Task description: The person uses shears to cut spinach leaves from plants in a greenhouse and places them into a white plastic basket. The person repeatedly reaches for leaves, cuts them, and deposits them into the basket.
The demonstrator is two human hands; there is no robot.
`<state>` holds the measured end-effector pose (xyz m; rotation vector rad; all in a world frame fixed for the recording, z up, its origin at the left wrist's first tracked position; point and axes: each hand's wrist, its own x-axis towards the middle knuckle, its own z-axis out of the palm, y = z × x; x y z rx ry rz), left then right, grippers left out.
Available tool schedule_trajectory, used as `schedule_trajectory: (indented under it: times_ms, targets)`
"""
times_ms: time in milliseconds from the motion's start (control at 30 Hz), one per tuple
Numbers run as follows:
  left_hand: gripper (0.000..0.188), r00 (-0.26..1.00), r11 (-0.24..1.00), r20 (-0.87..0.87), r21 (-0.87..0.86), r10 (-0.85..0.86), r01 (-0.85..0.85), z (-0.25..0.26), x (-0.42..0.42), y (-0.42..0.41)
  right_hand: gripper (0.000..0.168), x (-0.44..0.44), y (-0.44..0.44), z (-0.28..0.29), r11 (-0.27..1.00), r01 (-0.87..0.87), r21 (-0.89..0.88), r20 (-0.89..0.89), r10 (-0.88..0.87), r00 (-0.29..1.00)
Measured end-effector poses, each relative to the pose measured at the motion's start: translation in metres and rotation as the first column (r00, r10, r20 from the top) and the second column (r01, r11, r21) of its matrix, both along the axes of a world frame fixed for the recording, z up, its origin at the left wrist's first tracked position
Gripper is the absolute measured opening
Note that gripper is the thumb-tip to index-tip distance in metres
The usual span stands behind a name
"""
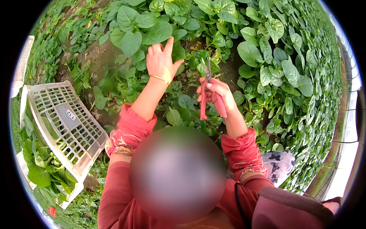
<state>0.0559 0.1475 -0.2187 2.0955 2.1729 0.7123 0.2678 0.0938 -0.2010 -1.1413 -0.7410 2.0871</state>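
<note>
Before me grow leafy green plants [173, 116] with broad, glossy leaves. My left hand [161, 61], a thin yellow bangle at its wrist, reaches in at the upper middle with its fingers spread. Its fingertips touch or lie just under a large leaf [157, 32]; whether they pinch a stem cannot be told. To the right, my right hand [218, 93] holds red-handled garden snips [208, 75]. Their blades point away from me and stand slightly apart, close to small leaves between the two hands. Red sleeve covers are on both forearms.
On the left a white plastic crate [68, 117] stands tilted, with cut leaves [40, 169] in it. Another pale crate [23, 65] is at the far left edge. Dense plants fill the right side, up to a greenhouse wall [346, 160]. Bare soil [91, 61] shows at upper left.
</note>
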Motion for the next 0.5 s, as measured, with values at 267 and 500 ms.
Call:
schedule_trajectory:
  times_ms: [267,500]
  targets:
    - [0.017,0.707,0.976,0.699,0.064,0.105,-0.207,-0.063,-0.048,0.006,0.034,-0.048,0.037,-0.031,0.954,-0.248,-0.169,-0.027,0.247,0.969]
    - [0.02,0.657,0.976,0.753,0.162,-0.029,-0.143,-0.041,-0.035,-0.021,0.023,-0.073,0.056,-0.063,0.985,-0.17,-0.035,0.172,0.174,0.97]
